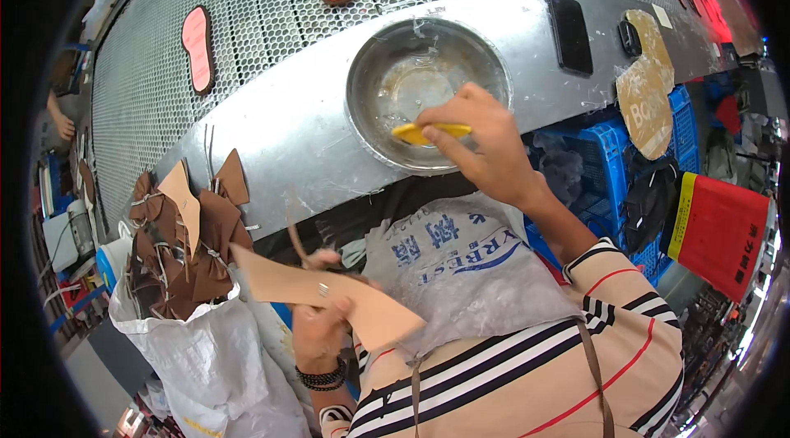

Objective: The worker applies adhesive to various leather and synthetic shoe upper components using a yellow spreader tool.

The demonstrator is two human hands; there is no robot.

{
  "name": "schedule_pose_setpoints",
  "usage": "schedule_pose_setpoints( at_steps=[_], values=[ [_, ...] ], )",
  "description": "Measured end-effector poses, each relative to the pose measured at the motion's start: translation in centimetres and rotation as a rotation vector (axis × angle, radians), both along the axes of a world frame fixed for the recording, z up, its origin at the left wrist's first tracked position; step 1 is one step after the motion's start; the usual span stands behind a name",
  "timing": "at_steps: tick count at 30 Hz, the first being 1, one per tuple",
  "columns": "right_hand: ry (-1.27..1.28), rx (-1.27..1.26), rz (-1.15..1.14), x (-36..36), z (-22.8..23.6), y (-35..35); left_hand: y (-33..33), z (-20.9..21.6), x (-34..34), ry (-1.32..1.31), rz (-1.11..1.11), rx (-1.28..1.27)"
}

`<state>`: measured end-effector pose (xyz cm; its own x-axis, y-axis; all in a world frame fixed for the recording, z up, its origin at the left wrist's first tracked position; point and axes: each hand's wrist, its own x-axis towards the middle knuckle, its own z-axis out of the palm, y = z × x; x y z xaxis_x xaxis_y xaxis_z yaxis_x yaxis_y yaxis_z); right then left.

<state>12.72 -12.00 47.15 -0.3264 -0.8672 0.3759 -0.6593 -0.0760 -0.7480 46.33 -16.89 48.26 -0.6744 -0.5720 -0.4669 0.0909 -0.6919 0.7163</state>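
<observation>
My left hand [322, 331], low at the centre-left, grips a tan shoe upper piece [284, 280] with a pale mark on it; a brown strip stands up beside the fingers. My right hand [485, 138] is over the near right of a round metal bowl [355, 101]. Its fingers are closed on a flat yellow tool [409, 134], pointing left over the bowl; its exact kind is hard to tell. The bowl's bottom shows a thin, cloudy, yellowish residue. Left of my left hand, a white woven sack [193, 364] is filled with brown upper pieces [210, 224].
The bowl rests on a metal ledge [280, 109] along a mesh conveyor [271, 23] carrying pink insoles [197, 47]. A black phone [569, 33] and a yellowish sole-shaped template [646, 101] lie rightward. Below are blue crates [592, 162] and a red bag [720, 228]. A greyish apron [469, 273] covers my lap.
</observation>
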Motion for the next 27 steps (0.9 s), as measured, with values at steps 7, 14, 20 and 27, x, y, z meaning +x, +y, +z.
schedule_pose_setpoints(
  at_steps=[7,14,20,27],
  values=[
    [-0.004,-0.009,-0.058,-0.1,1.1,-0.1,-5.3,-3.2,-6.5,-0.216,0.434,-0.321],
    [0.034,-0.188,0.032,3.1,2.6,-1.3,-4.7,-2.8,-9.2,-0.235,0.455,-0.408],
    [0.046,-0.138,0.116,6.4,2.4,0.0,-4.2,-3.4,-9.1,-0.17,0.525,-0.364],
    [-0.194,-0.118,0.177,5.3,4.2,0.7,-7.3,-2.4,-8.7,0.304,0.519,0.019]
  ],
)
